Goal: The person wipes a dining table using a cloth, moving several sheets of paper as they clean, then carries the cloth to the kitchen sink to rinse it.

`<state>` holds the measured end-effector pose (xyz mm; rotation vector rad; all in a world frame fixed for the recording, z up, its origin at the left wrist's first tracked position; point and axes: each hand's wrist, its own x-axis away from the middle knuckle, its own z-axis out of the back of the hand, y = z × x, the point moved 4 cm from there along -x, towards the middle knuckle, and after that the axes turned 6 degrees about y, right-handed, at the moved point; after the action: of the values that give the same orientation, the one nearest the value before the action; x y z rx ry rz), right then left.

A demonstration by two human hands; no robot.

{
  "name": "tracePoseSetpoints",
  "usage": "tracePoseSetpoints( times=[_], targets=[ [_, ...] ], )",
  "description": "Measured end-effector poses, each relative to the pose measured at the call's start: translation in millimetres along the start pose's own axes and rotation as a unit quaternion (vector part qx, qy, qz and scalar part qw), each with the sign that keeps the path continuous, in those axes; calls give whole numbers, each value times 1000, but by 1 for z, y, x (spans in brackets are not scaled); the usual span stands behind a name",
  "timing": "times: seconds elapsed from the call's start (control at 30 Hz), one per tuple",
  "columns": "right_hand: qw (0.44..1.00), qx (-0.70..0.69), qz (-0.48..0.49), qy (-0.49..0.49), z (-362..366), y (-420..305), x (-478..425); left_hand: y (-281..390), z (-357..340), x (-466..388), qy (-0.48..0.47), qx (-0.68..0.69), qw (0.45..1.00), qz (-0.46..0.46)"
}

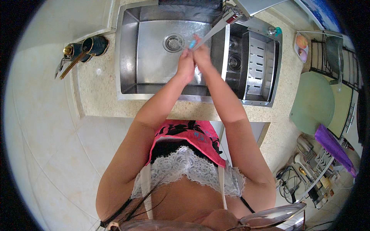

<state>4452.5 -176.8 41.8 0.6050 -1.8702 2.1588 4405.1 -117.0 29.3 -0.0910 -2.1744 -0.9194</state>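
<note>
Water runs from a chrome faucet (232, 15) down onto my two hands over the large stainless steel sink basin (159, 69). My left hand (186, 66) and my right hand (201, 55) touch each other, the right one blurred. A small light-blue thing (192, 44) shows at the fingers of the right hand; what it is cannot be told. Whether either hand grips it is unclear. The round drain strainer (173, 42) lies to the left of the hands, with water around it.
To the right, a narrow basin holds a slotted metal tray (256, 66). Dark cups (95, 46) with chopsticks (72, 65) stand on the left counter. Green cutting boards (312, 101), a purple cloth (334, 148) and a dish with produce (301, 47) are at the right.
</note>
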Motion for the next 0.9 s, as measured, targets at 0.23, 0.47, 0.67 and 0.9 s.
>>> tracePoseSetpoints(
  times=[0.23,0.47,0.67,0.9],
  targets=[
    [952,-293,-77,38,-24,7,47,20,3,-24,26,42,998,-27],
    [986,-144,66,54,-25,14,38,2,1,-14,-13,26,998,-61],
    [999,-31,6,43,-12,14,19,-4,-2,-11,20,-4,1000,21],
    [991,-132,1,38,-10,17,11,-8,5,-16,-36,-16,999,-25]
  ],
)
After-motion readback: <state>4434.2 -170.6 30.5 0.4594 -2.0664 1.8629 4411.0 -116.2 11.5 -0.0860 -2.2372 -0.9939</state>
